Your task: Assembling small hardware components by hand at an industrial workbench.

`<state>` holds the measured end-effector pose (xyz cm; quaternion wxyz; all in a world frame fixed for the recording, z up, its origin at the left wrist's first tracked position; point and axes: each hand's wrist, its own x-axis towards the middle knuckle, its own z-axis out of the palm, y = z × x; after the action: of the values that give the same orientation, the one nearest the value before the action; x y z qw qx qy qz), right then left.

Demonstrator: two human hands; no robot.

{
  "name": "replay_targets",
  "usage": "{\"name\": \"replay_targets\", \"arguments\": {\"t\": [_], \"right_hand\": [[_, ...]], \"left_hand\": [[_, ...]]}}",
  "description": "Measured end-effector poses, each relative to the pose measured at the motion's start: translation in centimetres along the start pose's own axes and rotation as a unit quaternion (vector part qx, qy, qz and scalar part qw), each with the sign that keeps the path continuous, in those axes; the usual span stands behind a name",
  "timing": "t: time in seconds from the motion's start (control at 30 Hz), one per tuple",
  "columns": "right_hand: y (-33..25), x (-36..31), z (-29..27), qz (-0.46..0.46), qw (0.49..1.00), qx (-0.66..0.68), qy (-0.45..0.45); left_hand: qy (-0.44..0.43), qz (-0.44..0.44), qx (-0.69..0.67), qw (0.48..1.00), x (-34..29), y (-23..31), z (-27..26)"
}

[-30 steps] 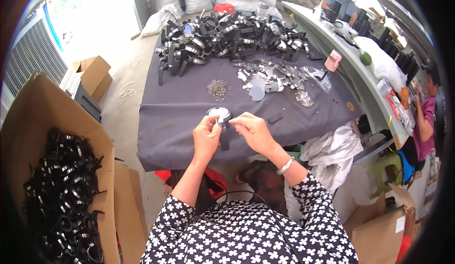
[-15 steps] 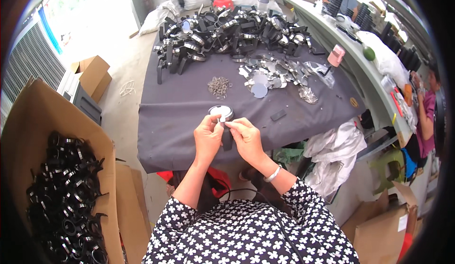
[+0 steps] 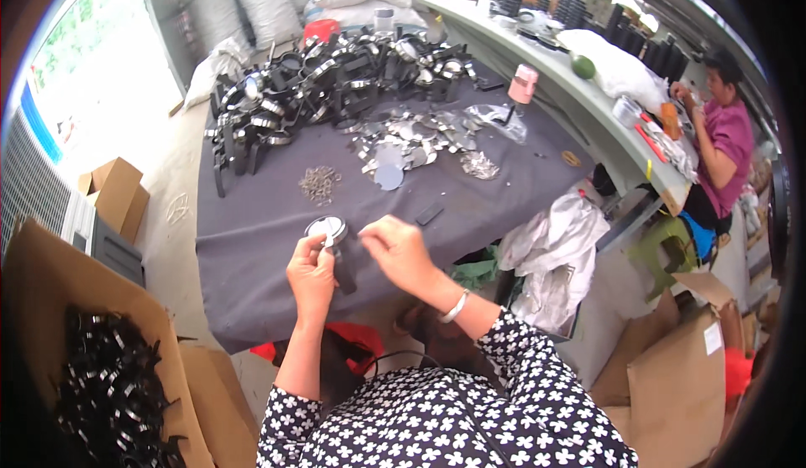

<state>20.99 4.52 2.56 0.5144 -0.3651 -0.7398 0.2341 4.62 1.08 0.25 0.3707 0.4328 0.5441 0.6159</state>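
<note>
— Round metal-faced piece [image 3: 327, 230]: where is it?

— Above the near part of the table [image 3: 252, 220], pinched between the thumb and fingers of the left hand [image 3: 311, 277]. Its black strap [image 3: 345, 271] points toward the table's near edge.

— And the right hand [image 3: 401, 254]?

— Also above the table's near part, just beside the piece but apart from it. Its fingertips are drawn together; I cannot tell whether they grip anything small.

— What lies around them?

— Flat on the table, a small dark bar [image 3: 429, 214]. Toward the table's middle, a heap of small metal loops [image 3: 321, 184] and a spread of silvery plates [image 3: 411, 142]; nearer the table's right side, some shiny slivers [image 3: 479, 166].

— Farther out?

— Black-and-silver pieces [image 3: 336, 73] pile up across the table's far end, and a pink cylinder [image 3: 523, 84] shows at the table's right side.

— Off the table?

— Left of it, a cardboard box [image 3: 50, 283] full of similar black parts [image 3: 113, 392]. Right of it, a long bench [image 3: 588, 103], with a person in a magenta top [image 3: 729, 145] beside it. Beyond the table's far end, pale sacks [image 3: 267, 10].
</note>
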Motion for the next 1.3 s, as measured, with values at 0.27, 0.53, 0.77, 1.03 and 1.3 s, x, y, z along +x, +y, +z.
{"name": "replay_targets", "arguments": {"t": [0.27, 0.53, 0.77, 1.03, 1.3], "right_hand": [[11.4, 5.6, -14.1, 0.023, 0.903, -0.429, -0.004], [14.0, 9.7, -11.0, 0.088, 0.801, -0.575, -0.142], [15.4, 9.7, -12.6, 0.061, 0.751, -0.639, -0.153], [19.5, 11.8, -16.1, 0.076, 0.832, -0.512, -0.201], [21.9, 9.2, -19.4, -0.011, 0.848, -0.501, -0.171]], "left_hand": [[-0.007, 0.0, -0.007, 1.0, 0.1, 0.4, 0.7], [0.017, 0.037, 0.026, 0.999, 0.1, 0.3, -1.4], [0.009, 0.073, 0.022, 0.997, -0.1, -0.4, 0.0], [-0.002, 0.108, -0.011, 0.994, 0.1, -1.1, 0.5], [-0.028, 0.106, 0.019, 0.994, -0.4, -1.4, 1.2]]}}
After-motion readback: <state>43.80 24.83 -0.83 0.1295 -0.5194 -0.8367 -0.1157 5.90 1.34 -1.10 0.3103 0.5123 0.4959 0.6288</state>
